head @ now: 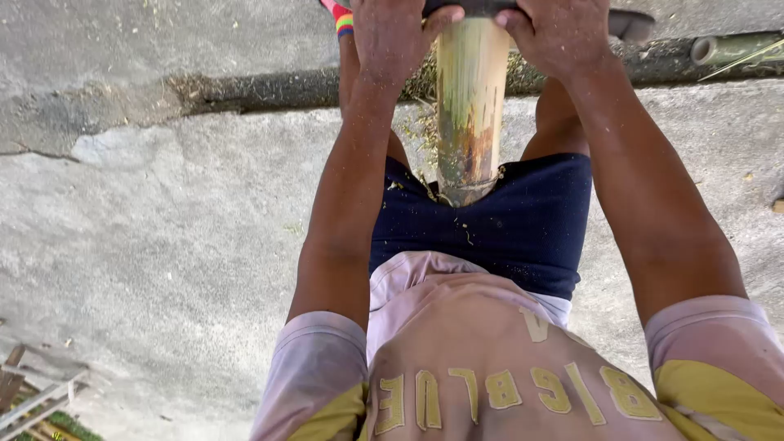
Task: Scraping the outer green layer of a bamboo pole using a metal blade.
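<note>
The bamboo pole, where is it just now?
In the head view the bamboo pole stands upper centre between the person's knees, its near end against the dark blue shorts. The left hand and right hand flank its far end.

Bright daylight all over, pretty flat and soft, no hard sun patches. The concrete ground (163,220) on the left looks pale and a bit washed out. The bamboo pole (468,106) at top centre is smeared with vertical motion blur, while the arms and shorts stay fairly sharp. Shadows only gather in the crack along the top. The shirt at the bottom edge looks stretched.
</note>
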